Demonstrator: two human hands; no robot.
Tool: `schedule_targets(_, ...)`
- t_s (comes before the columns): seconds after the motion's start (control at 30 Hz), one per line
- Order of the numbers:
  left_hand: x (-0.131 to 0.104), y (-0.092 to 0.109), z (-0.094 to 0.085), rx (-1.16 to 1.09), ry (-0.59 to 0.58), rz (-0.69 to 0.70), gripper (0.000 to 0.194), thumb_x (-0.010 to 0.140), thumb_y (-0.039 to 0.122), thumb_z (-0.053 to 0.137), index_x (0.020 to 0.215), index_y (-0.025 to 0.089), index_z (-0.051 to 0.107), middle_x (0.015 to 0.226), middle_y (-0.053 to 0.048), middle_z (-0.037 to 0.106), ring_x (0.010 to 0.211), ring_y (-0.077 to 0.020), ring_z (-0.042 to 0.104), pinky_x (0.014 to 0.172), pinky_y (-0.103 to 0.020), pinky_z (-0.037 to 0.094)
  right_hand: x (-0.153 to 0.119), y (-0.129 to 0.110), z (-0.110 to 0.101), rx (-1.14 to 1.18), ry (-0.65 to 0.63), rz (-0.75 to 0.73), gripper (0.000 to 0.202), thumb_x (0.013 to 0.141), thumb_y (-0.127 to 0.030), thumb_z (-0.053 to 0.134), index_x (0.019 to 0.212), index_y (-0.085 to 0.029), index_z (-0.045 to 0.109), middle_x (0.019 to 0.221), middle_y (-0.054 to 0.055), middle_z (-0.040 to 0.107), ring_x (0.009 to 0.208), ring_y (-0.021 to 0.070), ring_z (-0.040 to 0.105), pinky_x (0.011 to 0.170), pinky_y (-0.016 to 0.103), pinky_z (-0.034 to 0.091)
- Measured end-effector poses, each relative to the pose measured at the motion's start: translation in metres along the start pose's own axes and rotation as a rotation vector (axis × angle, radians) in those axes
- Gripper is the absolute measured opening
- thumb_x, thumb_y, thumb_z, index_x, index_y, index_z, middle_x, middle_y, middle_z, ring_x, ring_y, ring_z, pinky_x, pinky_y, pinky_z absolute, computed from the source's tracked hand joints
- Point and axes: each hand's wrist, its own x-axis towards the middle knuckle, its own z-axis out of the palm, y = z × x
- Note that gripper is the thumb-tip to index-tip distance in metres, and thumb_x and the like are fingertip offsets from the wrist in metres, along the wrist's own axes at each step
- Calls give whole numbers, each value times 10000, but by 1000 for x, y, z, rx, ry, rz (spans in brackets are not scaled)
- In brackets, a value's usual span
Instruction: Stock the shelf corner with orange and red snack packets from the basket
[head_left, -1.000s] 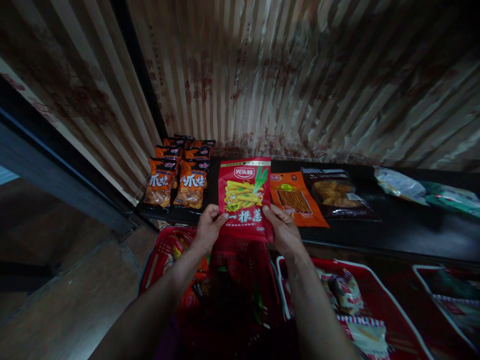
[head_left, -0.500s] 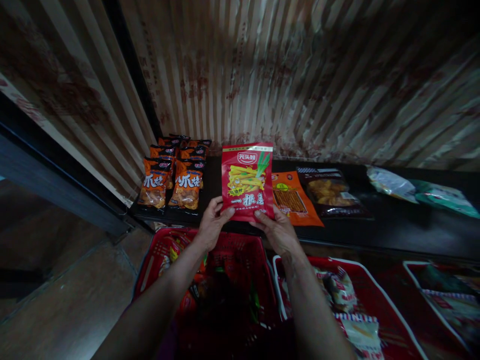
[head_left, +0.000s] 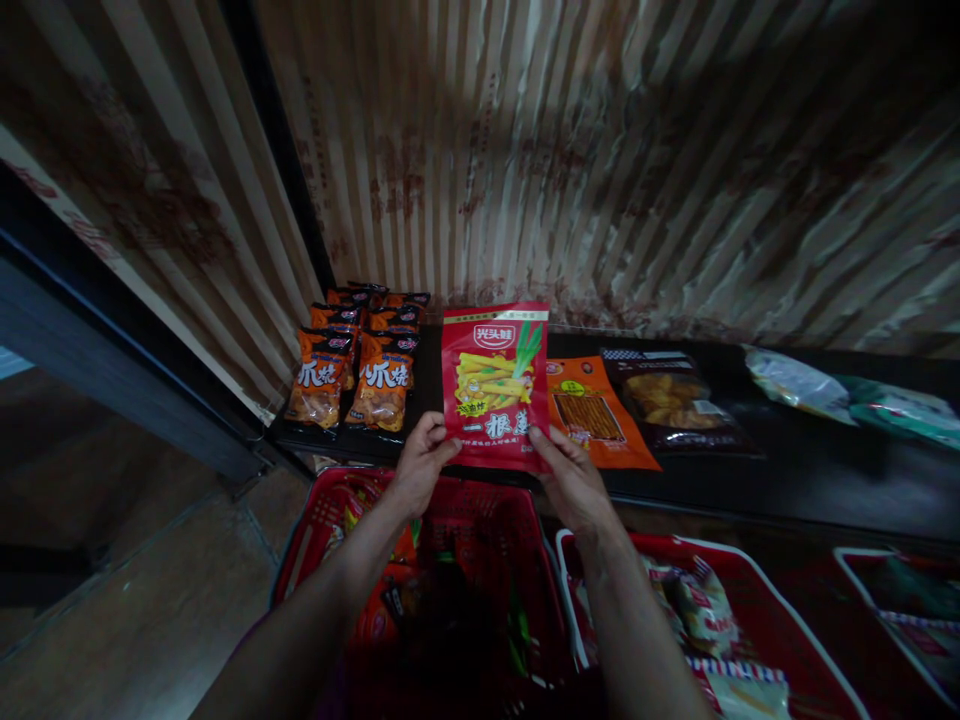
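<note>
Both hands hold up a red snack bag (head_left: 495, 385), its printed front facing me. My left hand (head_left: 424, 465) pinches its lower left edge, thumb in front and fingers behind. At the lower right edge my right hand (head_left: 574, 475) grips it the same way. The bag is upright at the front of the black shelf (head_left: 780, 490); whether its bottom touches the shelf I cannot tell. To its left stand several orange-and-black snack bags (head_left: 382, 385) in two rows. An orange snack bag (head_left: 596, 415) lies just to the right, partly behind the red one.
Farther right on the shelf lie a dark brown snack bag (head_left: 667, 400), a pale bag (head_left: 799, 385) and a green bag (head_left: 907, 410). Below the shelf edge, a red basket (head_left: 307, 500) holds packets; two white-rimmed baskets (head_left: 720, 548) stand to its right. A dark post (head_left: 289, 150) rises at left.
The whole view has shifted slightly, so shelf and baskets appear lower and a little to the right. Both hands still hold the red snack bag, nearly unchanged in pose.
</note>
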Motion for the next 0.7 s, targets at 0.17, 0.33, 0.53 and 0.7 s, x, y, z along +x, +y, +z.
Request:
schedule_targets(0.17,-2,-1,-6,9,-35,-42,271,609,253,749,766,190,536,739,18,662,691,-126,615,718,-247,463,2,3,3,16,57,14,370,564,-477,818,824,-231,723,772,23,756,815,272,706,697,392,585)
schedule_targets(0.33,-2,-4,-7,27,4,-20,337,660,360,762,896,201,581,859,-3,680,781,-142,634,775,-275,492,3,4,0,-1,30,17,338,588,-460,812,825,-230,737,744,15,754,774,255,708,716,395,591)
schedule_targets(0.53,-3,-9,-3,-32,-80,-36,426,709,375,736,1084,221,604,1068,-42,689,929,-190,659,887,-346,500,0,5,-2,-36,-11,46,303,580,-452,822,783,-238,752,709,13,748,680,251,703,651,384,591)
schedule_targets(0.7,-3,-11,-5,-7,-50,-48,416,705,400,735,1065,211,650,1016,-44,711,899,-204,673,888,-364,501,-2,3,-2,-93,-55,1,289,630,-468,792,808,-244,755,730,12,751,662,235,698,613,355,581)
